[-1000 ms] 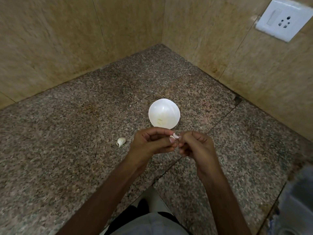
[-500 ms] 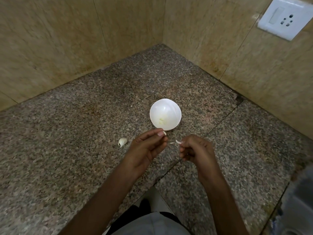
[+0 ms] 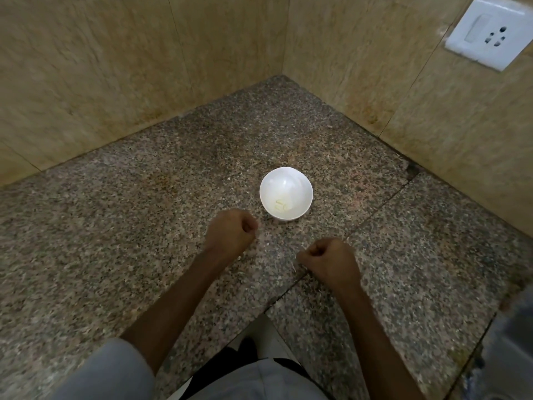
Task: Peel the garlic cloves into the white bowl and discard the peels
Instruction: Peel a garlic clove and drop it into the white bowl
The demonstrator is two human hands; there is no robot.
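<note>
Closest to the camera, a grey shirt (image 3: 259, 382) and a grey sleeve (image 3: 115, 368) fill the bottom edge, and two bare forearms reach forward from them over the counter.

The right hand (image 3: 331, 261) sits low above the stone with its fingers curled in tight. Whether they clamp anything cannot be told. A thin pale sliver (image 3: 293, 267) lies on the stone just beside its knuckles.

The left hand (image 3: 232, 230) is a little further out, knuckles up, with its fingers also folded under. What it holds, if anything, is hidden.

Just beyond the left hand, and apart from both hands, the white bowl (image 3: 305, 180) stands upright. It is small, round, smooth and glossy. A few peeled garlic cloves (image 3: 281, 205) rest near the bottom of it, pale cream and blocky against the white.

The counter (image 3: 115, 241) is speckled granite in grey, brown and black, with a dull polish. A dark seam (image 3: 375, 217) runs diagonally across it to the right of the bowl.

Further back the counter narrows into a corner where two tiled walls (image 3: 115, 67) meet. The tiles are mottled tan, with darker stains along the bottom joint. High on the right wall is a white switch and socket plate (image 3: 490, 33). A blurred grey shape at the lower right edge is too unclear to identify.
</note>
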